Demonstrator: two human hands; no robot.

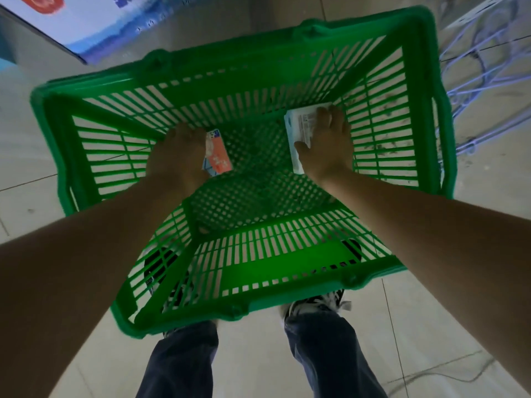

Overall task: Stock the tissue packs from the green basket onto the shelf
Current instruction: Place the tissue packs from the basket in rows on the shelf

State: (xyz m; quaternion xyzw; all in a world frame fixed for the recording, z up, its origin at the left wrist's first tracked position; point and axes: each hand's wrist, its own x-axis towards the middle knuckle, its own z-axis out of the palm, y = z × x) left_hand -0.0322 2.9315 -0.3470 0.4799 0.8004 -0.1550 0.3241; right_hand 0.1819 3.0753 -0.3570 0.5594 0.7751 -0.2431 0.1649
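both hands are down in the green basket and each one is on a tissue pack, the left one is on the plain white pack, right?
Not quite: in the head view the left hand is on the orange-and-white pack; the white pack is under the right hand. Both are in the green basket.

Both forearms bare to the frame edge; no sleeves, watch or rings seen on the left hand (175, 156) or the right hand (327, 145). Legs in dark blue trousers (321, 354), loose at the hem, likely denim though the light is dim. Shoes (316, 304) dark with white laces and pale trim; the left shoe shows only through the slatted basket wall, so its pattern is unclear.
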